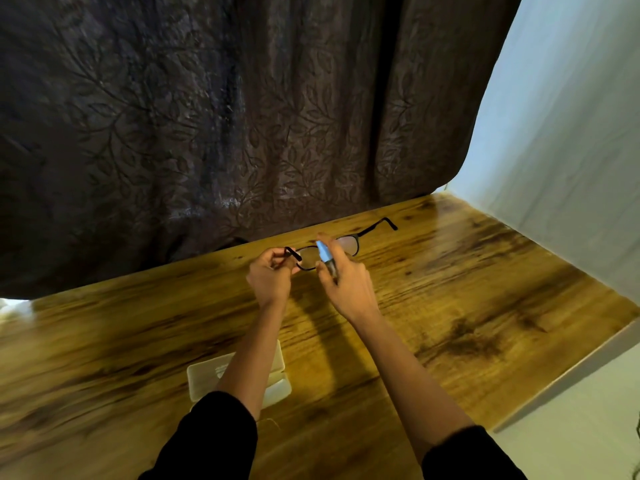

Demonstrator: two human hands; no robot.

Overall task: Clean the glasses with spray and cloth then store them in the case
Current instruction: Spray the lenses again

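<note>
Black-framed glasses [349, 243] are held above the wooden table [467, 289], arms unfolded. My left hand [272, 275] pinches the left temple arm. My right hand [346, 284] grips a small spray bottle [325, 254] with a light blue top, its nozzle right in front of the left lens and my index finger on top of it. A pale open glasses case [277, 379] lies near me on the table, partly hidden under my left forearm. No cloth is clearly visible.
A dark leaf-patterned curtain [207, 116] hangs behind the table's far edge. A pale wall [571, 133] borders the right side. The table's right edge [568, 372] drops off to a light floor.
</note>
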